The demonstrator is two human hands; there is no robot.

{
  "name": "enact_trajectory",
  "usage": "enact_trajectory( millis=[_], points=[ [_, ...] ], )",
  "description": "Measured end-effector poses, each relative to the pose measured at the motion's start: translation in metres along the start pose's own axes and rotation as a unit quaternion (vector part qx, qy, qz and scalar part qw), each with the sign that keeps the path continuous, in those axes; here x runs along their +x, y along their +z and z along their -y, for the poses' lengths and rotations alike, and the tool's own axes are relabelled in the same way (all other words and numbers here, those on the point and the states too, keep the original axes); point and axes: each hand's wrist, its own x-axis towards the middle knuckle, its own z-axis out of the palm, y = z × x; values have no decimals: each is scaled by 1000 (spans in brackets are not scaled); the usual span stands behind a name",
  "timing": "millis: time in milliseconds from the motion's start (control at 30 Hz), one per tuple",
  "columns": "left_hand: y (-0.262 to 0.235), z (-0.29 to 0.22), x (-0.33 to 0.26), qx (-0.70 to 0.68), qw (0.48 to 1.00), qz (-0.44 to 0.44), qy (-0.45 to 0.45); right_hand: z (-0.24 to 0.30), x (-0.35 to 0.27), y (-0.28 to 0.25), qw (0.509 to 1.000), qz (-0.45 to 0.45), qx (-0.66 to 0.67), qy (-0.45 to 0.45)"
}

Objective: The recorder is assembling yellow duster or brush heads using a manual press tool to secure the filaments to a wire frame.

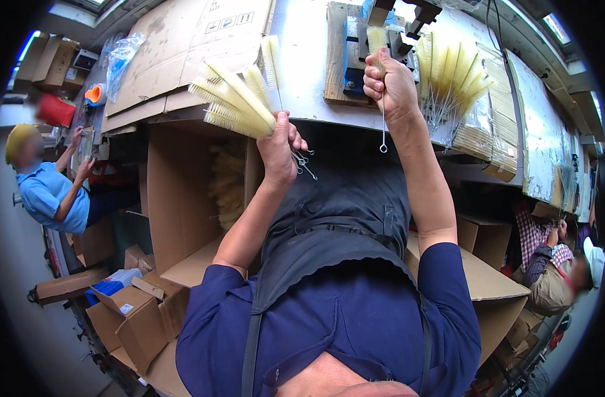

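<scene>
My left hand [278, 151] is closed around several cream-bristled bottle brushes [233, 99]. Their bristles fan out to the upper left, and the looped wire ends stick out below my fingers. At the bench edge, my right hand [395, 86] grips a single bottle brush [377, 40]. Its bristled end points up into the dark metal jaws of a small bench fixture [354, 63], and its wire loop [383, 148] hangs below my fist. Whether the jaws touch the bristles, I cannot tell. Just right of the fixture lies a pile of similar brushes [448, 63], wires toward me.
Flattened cardboard [183, 49] covers the bench's left part. Below it stands an open carton [173, 192] with more brushes inside. Another open carton [488, 291] is by my right side. Co-workers sit at far left [57, 192] and far right [547, 278].
</scene>
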Motion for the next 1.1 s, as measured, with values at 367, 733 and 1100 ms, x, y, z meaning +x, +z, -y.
enact_trajectory(
  millis=[367,733,1100],
  points=[
    [25,-5,32,-30,999,4,21,21,0,6,999,-10,-35,-9],
    [21,0,34,-19,1000,18,-7,-6,17,27,1000,-6,-9,19],
    [27,19,61,-20,1000,13,18,9,-15,-40,998,-20,-15,-64]
  ],
)
